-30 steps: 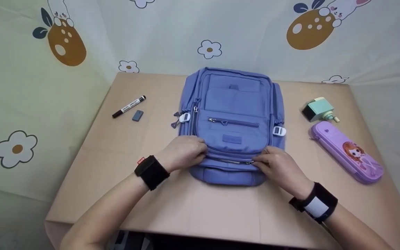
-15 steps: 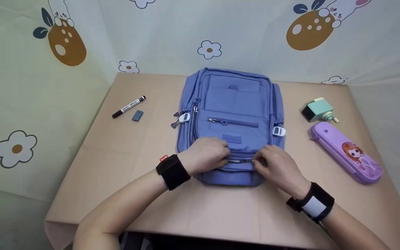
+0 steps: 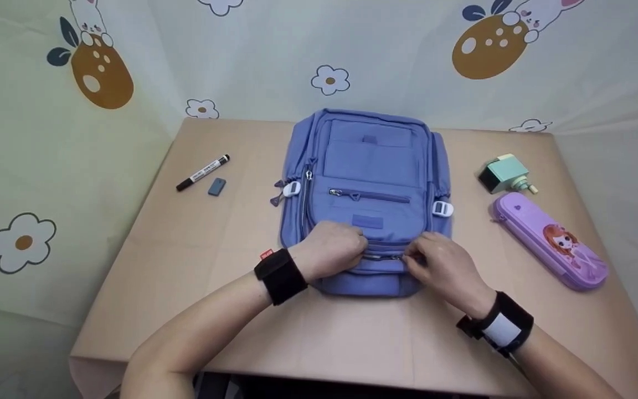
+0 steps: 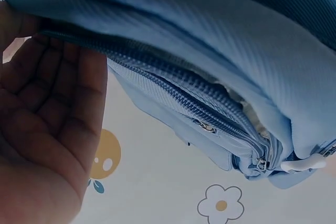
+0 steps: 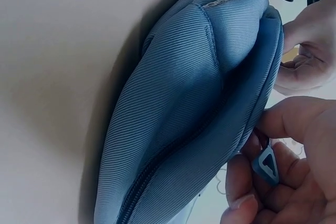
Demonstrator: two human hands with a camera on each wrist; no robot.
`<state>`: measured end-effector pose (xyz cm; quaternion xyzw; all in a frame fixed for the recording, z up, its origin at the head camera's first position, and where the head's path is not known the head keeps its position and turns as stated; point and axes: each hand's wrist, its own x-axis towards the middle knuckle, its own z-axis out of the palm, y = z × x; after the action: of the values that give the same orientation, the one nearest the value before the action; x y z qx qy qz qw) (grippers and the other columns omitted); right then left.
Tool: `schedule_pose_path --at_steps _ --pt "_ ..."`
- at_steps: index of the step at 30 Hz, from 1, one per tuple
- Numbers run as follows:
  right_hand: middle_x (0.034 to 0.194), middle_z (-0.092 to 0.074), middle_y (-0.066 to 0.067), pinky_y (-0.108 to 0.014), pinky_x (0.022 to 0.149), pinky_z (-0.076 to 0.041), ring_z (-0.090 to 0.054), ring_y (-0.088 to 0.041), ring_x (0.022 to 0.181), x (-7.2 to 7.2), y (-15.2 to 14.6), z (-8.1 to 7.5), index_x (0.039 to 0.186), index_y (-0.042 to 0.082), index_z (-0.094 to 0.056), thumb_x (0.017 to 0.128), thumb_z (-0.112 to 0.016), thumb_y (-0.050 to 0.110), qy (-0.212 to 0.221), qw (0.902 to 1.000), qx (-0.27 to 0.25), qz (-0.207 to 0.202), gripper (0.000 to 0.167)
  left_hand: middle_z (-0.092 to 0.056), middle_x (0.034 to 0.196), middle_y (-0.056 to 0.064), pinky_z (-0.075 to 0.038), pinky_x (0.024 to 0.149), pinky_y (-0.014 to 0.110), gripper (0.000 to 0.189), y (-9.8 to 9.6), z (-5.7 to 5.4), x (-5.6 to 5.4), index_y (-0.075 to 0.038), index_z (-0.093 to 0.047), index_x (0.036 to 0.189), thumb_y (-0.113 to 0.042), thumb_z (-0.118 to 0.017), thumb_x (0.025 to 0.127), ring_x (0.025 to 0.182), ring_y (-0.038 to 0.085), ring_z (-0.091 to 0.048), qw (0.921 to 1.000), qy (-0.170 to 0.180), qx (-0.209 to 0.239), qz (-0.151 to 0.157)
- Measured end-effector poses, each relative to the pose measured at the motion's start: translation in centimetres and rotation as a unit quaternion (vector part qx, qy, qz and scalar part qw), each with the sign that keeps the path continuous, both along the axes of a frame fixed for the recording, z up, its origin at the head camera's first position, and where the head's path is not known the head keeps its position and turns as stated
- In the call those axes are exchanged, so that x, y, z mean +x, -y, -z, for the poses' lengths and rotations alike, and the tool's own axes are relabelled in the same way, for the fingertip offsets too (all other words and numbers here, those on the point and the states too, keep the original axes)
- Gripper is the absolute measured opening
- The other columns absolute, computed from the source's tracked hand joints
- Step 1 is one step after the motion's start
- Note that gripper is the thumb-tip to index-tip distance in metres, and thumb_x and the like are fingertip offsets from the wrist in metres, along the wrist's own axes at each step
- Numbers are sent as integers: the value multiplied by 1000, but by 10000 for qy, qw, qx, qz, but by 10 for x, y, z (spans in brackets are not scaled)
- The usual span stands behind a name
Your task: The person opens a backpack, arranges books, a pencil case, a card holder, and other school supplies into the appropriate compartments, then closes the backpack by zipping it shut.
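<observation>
A blue backpack (image 3: pixel 374 160) lies front side up on the table, its bottom towards me. My left hand (image 3: pixel 333 249) pinches the fabric edge beside the lower zipper (image 3: pixel 380 257); in the left wrist view its fingers lie along that edge. A short way to the right, my right hand (image 3: pixel 446 266) pinches the zipper pull (image 5: pixel 266 166), whose triangular tab hangs against the fingers in the right wrist view. Two parted rows of zipper teeth (image 4: pixel 173 85) show in the left wrist view. The fingertips of both hands are partly hidden in the head view.
On the right of the table (image 3: pixel 197 332) lie a purple pencil case (image 3: pixel 549 241) and a mint-green block-shaped object (image 3: pixel 504 173). A black-and-white marker (image 3: pixel 202 173) and a small grey-blue rectangular piece (image 3: pixel 217 187) lie on the left. Patterned cloth (image 3: pixel 263 66) stands behind the table.
My left hand has slid right along the bag's lower zipper, closer to my right hand, then stayed nearly still. My right hand has hardly moved, still at the zipper pull.
</observation>
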<state>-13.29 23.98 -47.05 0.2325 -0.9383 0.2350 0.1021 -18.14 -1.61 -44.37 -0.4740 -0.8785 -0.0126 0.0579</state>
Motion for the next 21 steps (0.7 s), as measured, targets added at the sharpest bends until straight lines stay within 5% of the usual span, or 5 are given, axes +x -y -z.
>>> schedule_pose_path --at_steps 15,21 --pt "83 -63 0 -39 68 -47 -56 -18 77 -10 -46 4 90 11 -73 87 -75 11 314 9967 216 712 3 -62 74 -1 -50 49 38 17 3 0 0 -13 -64 72 -13 -64 89 63 20 -60 10000 25 88 -34" --pt "85 -67 -2 -43 71 -51 -61 -21 79 -13 -48 8 90 10 -74 87 -77 8 338 9976 175 574 4 -62 75 -2 -51 51 36 16 3 1 0 -14 -64 73 -13 -65 89 64 18 -60 9997 229 32 -70"
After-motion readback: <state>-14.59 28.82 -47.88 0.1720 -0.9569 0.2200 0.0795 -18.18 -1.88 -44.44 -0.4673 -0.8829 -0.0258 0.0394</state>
